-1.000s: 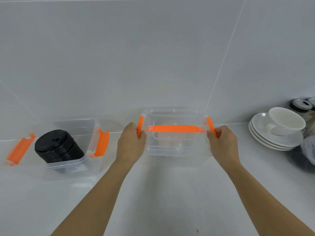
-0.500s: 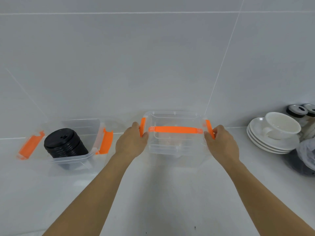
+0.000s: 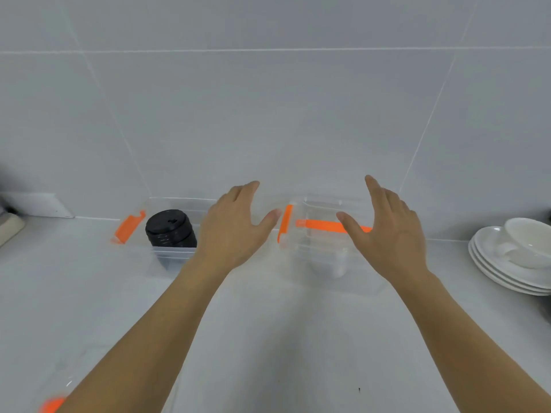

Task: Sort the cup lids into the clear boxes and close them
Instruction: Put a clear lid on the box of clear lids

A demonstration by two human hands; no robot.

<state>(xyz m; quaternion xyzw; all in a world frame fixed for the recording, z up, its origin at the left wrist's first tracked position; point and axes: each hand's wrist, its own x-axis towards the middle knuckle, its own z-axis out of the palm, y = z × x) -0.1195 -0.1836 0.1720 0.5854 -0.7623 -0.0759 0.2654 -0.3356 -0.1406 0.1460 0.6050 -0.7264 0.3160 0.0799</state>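
Note:
A clear box (image 3: 316, 248) with its lid on, an orange handle and orange side clips, stands against the wall in the middle. My right hand (image 3: 387, 231) hovers open in front of its right side, off the box. My left hand (image 3: 235, 225) is open just left of it, thumb near the left orange clip. Further left stands an uncovered clear box (image 3: 173, 253) holding a stack of black cup lids (image 3: 170, 229); an orange clip hangs open at its left end.
A stack of white saucers (image 3: 501, 269) with a white cup on top sits at the right edge. A clear lid with an orange part (image 3: 52, 403) lies at the bottom left corner. A wall socket plate (image 3: 38, 205) is at the far left.
Both hands have let go of the closed box's side clips and lifted, fingers spread. The view has shifted left, so the boxes appear further right.

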